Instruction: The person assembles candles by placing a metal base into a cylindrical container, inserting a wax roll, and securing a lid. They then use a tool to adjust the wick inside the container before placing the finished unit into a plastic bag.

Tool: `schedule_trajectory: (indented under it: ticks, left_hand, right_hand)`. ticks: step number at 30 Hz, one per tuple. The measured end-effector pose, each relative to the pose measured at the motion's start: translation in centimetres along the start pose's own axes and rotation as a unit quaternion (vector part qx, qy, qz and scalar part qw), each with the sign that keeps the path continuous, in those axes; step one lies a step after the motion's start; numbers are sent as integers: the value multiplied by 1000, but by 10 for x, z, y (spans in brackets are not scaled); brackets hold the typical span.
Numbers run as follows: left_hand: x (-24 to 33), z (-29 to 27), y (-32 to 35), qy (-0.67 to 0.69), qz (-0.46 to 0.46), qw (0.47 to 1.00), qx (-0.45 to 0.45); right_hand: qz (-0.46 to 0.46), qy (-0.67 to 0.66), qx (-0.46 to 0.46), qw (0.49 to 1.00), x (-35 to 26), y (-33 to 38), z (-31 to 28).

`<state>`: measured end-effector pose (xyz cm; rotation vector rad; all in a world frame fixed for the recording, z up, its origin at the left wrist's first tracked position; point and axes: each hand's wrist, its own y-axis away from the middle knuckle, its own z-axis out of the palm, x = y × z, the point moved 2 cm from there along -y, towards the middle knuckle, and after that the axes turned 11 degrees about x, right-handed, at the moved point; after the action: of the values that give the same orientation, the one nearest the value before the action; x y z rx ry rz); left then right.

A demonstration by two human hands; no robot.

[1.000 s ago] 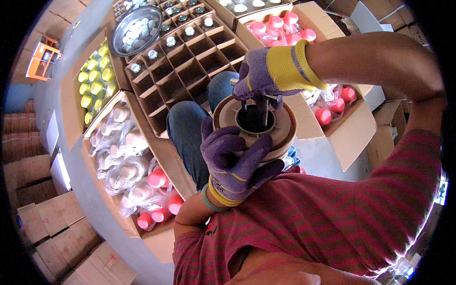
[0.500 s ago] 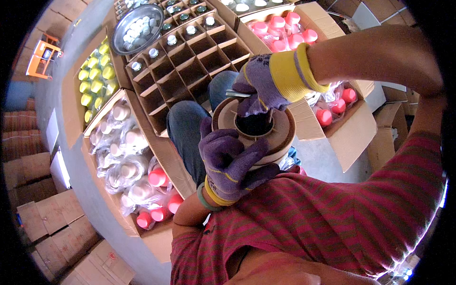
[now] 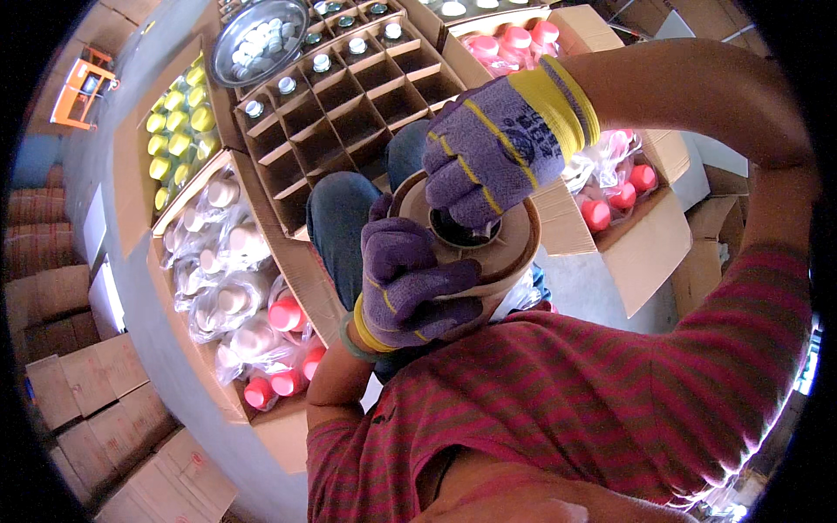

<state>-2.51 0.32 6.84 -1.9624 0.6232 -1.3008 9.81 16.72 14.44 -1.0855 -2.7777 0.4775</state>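
A tan, round, drum-like roll [image 3: 514, 253] with a dark hole in its middle rests at my lap, against my striped shirt. My left hand [image 3: 405, 275], in a purple and yellow knit glove, curls its fingers over the roll's near left side and steadies it. Gloved the same way, my right hand [image 3: 493, 161] is closed over the hole, fingertips pointing down at its edge. A small pale bit shows by those fingertips; what they pinch, if anything, is hidden. The lower part of the roll is hidden by my arm and shirt.
Ahead stands a divided carton [image 3: 301, 131] with several white-capped bottles, a black bowl [image 3: 301, 48] of caps on its far left. Cartons of yellow-capped bottles [image 3: 179, 144], bagged white and red-capped bottles [image 3: 231, 301] and red-capped bottles [image 3: 645, 179] surround me. Brown boxes [image 3: 113, 401] are stacked at left.
My right hand has rolled over, its back now up, and the pale strip that stuck out by its thumb is out of sight. My left fingers have shifted slightly on the roll.
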Motion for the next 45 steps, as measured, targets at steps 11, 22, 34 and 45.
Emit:
schedule_trajectory:
  ticks: [11, 22, 34, 45]
  left_hand:
    - [-48, -21, 6, 148, -88, 985, 35]
    - [-38, -9, 1, 107, -96, 988, 53]
    - [-44, -14, 3, 121, -115, 984, 56]
    - [-55, -11, 5, 123, -93, 986, 69]
  right_hand:
    - [165, 7, 0, 986, 34, 4, -14]
    - [820, -337, 9, 463, 10, 5, -18]
    - [77, 118, -119, 983, 29, -2, -10]
    - [637, -276, 53, 718, 38, 45, -20]
